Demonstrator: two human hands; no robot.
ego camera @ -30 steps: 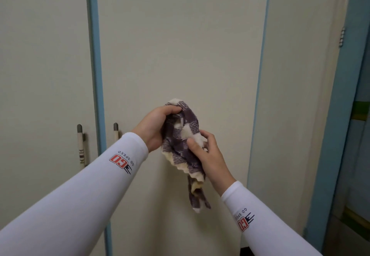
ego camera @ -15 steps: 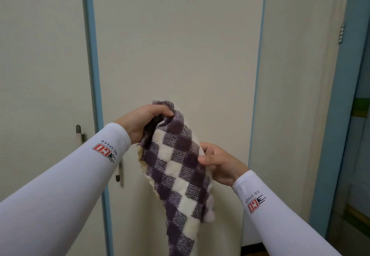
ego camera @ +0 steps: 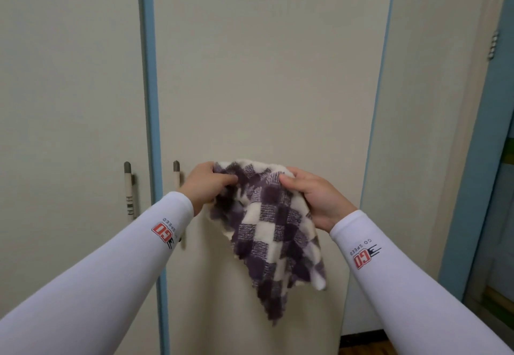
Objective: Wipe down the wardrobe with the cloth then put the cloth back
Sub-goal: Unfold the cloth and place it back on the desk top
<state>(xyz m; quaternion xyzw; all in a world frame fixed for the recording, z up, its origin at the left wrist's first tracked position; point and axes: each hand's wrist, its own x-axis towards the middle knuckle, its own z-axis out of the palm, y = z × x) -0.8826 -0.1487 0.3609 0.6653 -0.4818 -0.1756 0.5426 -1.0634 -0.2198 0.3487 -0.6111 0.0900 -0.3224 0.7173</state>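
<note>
A purple and cream checked cloth (ego camera: 274,229) hangs in front of the cream wardrobe door (ego camera: 264,76). My left hand (ego camera: 207,186) grips its upper left corner and my right hand (ego camera: 317,196) grips its upper right edge, thumb on the front. The cloth's top edge is stretched between both hands and its lower part droops to a point. The cloth sits just in front of the door; whether it touches the door I cannot tell.
Two vertical wardrobe handles (ego camera: 128,188) (ego camera: 176,171) flank a blue strip (ego camera: 151,132) between the doors. A blue door frame (ego camera: 481,160) stands at the right. Dark wooden floor (ego camera: 361,346) shows at the bottom.
The hands moved apart and spread the bunched cloth open. My right hand shifted up and right to the cloth's top edge, level with the left.
</note>
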